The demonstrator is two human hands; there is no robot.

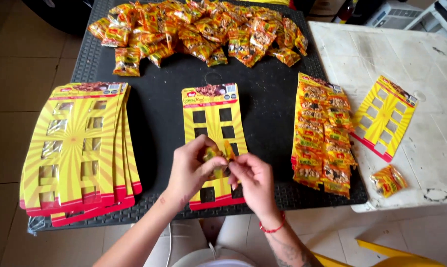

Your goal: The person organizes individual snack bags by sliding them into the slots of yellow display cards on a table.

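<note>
My left hand point(190, 168) and my right hand point(253, 179) together pinch a small yellow and red snack packet point(218, 154) over the lower half of a yellow display card point(211, 116) with two columns of square holes. The card lies flat on a black ribbed mat point(159, 113), and its upper holes are bare. A wide heap of the same packets point(203, 27) lies along the far side of the mat.
A stack of unfilled yellow cards point(77, 148) lies at the mat's left. A card filled with packets point(322, 136) lies at its right edge. On the white table point(421, 59) to the right sit another bare card point(384, 117) and one loose packet point(389, 179).
</note>
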